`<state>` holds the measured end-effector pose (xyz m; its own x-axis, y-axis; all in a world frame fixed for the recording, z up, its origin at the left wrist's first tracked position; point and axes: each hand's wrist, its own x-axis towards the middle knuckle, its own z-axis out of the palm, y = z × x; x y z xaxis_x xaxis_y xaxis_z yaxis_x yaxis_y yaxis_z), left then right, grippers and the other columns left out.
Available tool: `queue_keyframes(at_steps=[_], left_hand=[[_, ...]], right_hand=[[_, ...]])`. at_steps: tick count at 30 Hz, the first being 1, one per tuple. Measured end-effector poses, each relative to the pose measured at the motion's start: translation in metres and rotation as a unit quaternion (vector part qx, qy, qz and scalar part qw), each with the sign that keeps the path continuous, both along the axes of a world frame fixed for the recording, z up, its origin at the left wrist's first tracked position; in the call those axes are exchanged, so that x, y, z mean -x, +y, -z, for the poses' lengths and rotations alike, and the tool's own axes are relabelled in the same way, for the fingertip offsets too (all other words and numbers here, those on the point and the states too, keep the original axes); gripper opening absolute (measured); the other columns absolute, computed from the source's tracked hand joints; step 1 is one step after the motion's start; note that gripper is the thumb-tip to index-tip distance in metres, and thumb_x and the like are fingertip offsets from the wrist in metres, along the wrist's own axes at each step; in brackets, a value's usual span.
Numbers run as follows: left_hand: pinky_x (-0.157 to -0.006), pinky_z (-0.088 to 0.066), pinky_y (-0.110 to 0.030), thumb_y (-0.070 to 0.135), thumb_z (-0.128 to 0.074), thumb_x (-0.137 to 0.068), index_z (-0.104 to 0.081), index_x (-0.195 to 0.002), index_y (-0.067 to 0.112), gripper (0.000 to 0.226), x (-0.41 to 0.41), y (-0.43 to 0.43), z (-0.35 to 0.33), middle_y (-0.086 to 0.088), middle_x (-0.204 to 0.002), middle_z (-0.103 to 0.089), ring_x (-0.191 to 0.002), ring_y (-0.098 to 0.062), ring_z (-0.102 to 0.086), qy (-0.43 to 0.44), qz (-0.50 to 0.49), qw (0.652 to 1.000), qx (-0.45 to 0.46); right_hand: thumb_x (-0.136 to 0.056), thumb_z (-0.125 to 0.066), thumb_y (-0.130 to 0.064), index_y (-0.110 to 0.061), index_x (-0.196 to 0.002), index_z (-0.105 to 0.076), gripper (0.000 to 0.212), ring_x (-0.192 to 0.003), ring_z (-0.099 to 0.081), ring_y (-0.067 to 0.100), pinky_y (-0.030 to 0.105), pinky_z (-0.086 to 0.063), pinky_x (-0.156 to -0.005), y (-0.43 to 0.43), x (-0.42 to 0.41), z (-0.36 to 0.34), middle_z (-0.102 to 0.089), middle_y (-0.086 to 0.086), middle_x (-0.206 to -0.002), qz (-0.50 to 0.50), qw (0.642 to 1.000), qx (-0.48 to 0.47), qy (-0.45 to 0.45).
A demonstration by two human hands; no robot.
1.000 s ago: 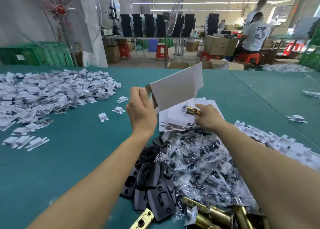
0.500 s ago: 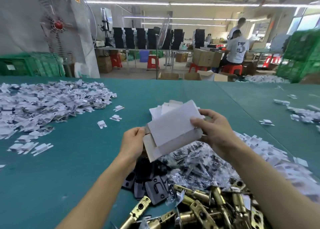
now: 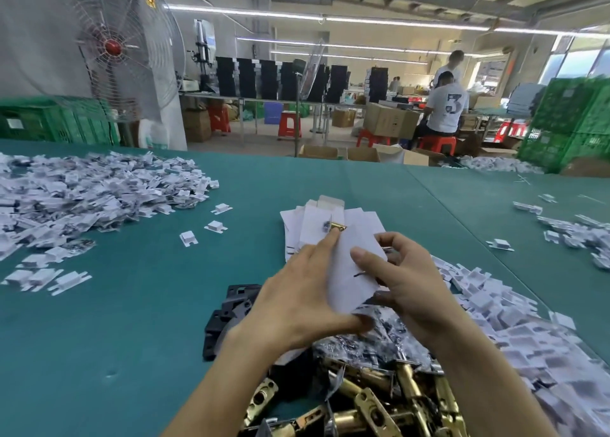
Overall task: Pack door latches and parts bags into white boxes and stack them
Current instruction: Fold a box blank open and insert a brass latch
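One white box (image 3: 349,273) (latch (image 3: 338,228) protruding) in left hand (image 3: 297,301), right hand (image 3: 412,288).

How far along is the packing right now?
Done: I can pick out no stack of packed boxes. In hand: the left hand and right hand grip one white box, with a brass latch end showing at its far end; it is not yet closed. Left: the heap of brass latches, the parts bags and the flat boxes.
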<state>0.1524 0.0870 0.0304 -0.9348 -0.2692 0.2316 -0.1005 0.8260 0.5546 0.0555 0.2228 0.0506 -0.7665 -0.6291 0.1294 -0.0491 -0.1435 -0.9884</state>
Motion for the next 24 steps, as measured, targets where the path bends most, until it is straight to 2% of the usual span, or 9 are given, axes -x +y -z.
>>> queue_keyframes(at_steps=[3,4,6,8,11,14,16,20,24], left_hand=[[-0.099,-0.048,-0.022,0.058,-0.085,-0.065,-0.031,-0.142,0.057,0.094,0.001,-0.008,0.006,0.03,-0.134,-0.053,-0.121,0.007,-0.052,0.075,0.057,0.98,-0.175],[-0.098,-0.05,-0.024,0.053,-0.086,-0.067,-0.039,-0.141,0.054,0.088,0.002,-0.012,0.007,0.027,-0.131,-0.058,-0.119,0.005,-0.056,0.088,0.067,0.97,-0.216],[-0.092,-0.053,-0.028,0.049,-0.086,-0.067,-0.052,-0.137,0.041,0.077,0.002,-0.018,0.006,0.016,-0.127,-0.066,-0.114,-0.004,-0.064,0.107,0.086,0.95,-0.28],[-0.084,-0.055,-0.026,0.043,-0.082,-0.069,-0.061,-0.129,0.033,0.065,0.002,-0.02,0.005,0.008,-0.119,-0.071,-0.107,-0.012,-0.069,0.121,0.111,0.921,-0.352],[-0.084,-0.056,-0.03,0.033,-0.075,-0.073,-0.069,-0.12,0.031,0.047,0.001,-0.023,0.007,-0.001,-0.116,-0.073,-0.104,-0.02,-0.07,0.114,0.151,0.876,-0.444],[-0.078,-0.057,-0.033,0.032,-0.071,-0.071,-0.075,-0.111,0.022,0.042,-0.001,-0.025,0.011,-0.011,-0.11,-0.074,-0.096,-0.024,-0.07,0.11,0.144,0.831,-0.525],[-0.073,-0.058,-0.033,0.034,-0.072,-0.069,-0.075,-0.109,0.017,0.044,0.0,-0.025,0.013,-0.014,-0.107,-0.075,-0.091,-0.025,-0.072,0.114,0.114,0.821,-0.548],[-0.069,-0.059,-0.035,0.039,-0.078,-0.07,-0.065,-0.116,0.014,0.054,0.004,-0.021,0.012,-0.011,-0.106,-0.075,-0.091,-0.027,-0.073,0.176,0.022,0.839,-0.514],[-0.059,-0.059,-0.033,0.037,-0.082,-0.073,-0.049,-0.12,0.041,0.058,0.006,-0.014,0.016,-0.008,-0.097,-0.077,-0.08,-0.026,-0.075,0.285,-0.029,0.851,-0.44]], right_hand=[[-0.082,-0.069,-0.051,-0.031,-0.101,-0.075,0.029,-0.094,-0.067,0.008,0.028,-0.055,-0.072,0.007,0.0,0.0,-0.072,-0.006,-0.103,-0.091,0.993,0.014,0.067],[-0.084,-0.061,-0.054,-0.036,-0.104,-0.075,0.029,-0.105,-0.064,0.005,0.028,-0.054,-0.08,0.008,0.0,0.0,-0.07,-0.012,-0.113,-0.101,0.988,-0.002,0.113],[-0.092,-0.052,-0.043,-0.038,-0.107,-0.074,0.027,-0.121,-0.055,0.0,0.021,-0.051,-0.089,0.008,0.001,0.004,-0.062,-0.019,-0.126,-0.083,0.973,-0.03,0.214],[-0.097,-0.056,-0.027,-0.036,-0.111,-0.072,0.022,-0.124,-0.052,-0.001,0.013,-0.048,-0.089,0.004,0.001,0.011,-0.057,-0.021,-0.126,-0.033,0.96,-0.029,0.276],[-0.092,-0.067,-0.014,-0.041,-0.123,-0.06,0.041,-0.116,-0.057,0.003,0.016,-0.053,-0.082,-0.002,0.002,0.022,-0.053,-0.018,-0.128,0.02,0.962,-0.03,0.27],[-0.085,-0.071,-0.026,-0.035,-0.125,-0.06,0.042,-0.106,-0.067,0.013,0.03,-0.057,-0.081,-0.005,0.005,0.026,-0.066,-0.008,-0.121,-0.011,0.983,-0.007,0.182],[-0.082,-0.069,-0.028,-0.028,-0.122,-0.064,0.041,-0.098,-0.071,0.018,0.03,-0.058,-0.076,-0.006,0.004,0.027,-0.072,-0.001,-0.111,-0.039,0.989,0.026,0.139],[-0.082,-0.068,-0.026,-0.032,-0.114,-0.067,0.032,-0.092,-0.072,0.019,0.031,-0.059,-0.07,-0.007,0.002,0.027,-0.073,0.002,-0.104,-0.058,0.989,0.038,0.127],[-0.08,-0.075,-0.025,-0.029,-0.105,-0.068,0.026,-0.085,-0.073,0.025,0.031,-0.058,-0.069,-0.007,0.003,0.025,-0.07,0.008,-0.1,-0.09,0.989,0.067,0.1]])
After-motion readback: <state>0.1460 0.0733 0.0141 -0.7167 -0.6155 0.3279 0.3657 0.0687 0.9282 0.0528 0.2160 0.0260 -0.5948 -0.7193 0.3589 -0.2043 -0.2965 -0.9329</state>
